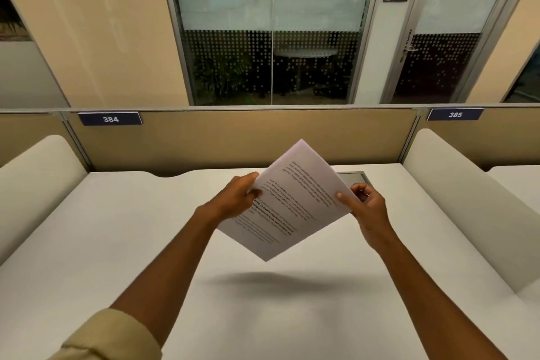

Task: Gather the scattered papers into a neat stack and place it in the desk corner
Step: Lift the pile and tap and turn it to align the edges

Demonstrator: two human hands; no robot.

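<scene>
A stack of white printed papers (292, 207) hangs in the air above the middle of the white desk (117, 242), turned like a diamond with one corner pointing down. My left hand (236, 199) grips its left edge, thumb on top. My right hand (368, 207) pinches its right edge, thumb on the printed side. The stack's shadow lies on the desk beneath it. No loose sheets show on the desk surface.
White padded side dividers (38, 178) (455, 199) flank the desk. A tan back partition (239, 140) carries a label 384 (110, 119). A grey cable hatch (355, 178) sits at the desk's back right, partly behind the papers. Glass office walls stand beyond.
</scene>
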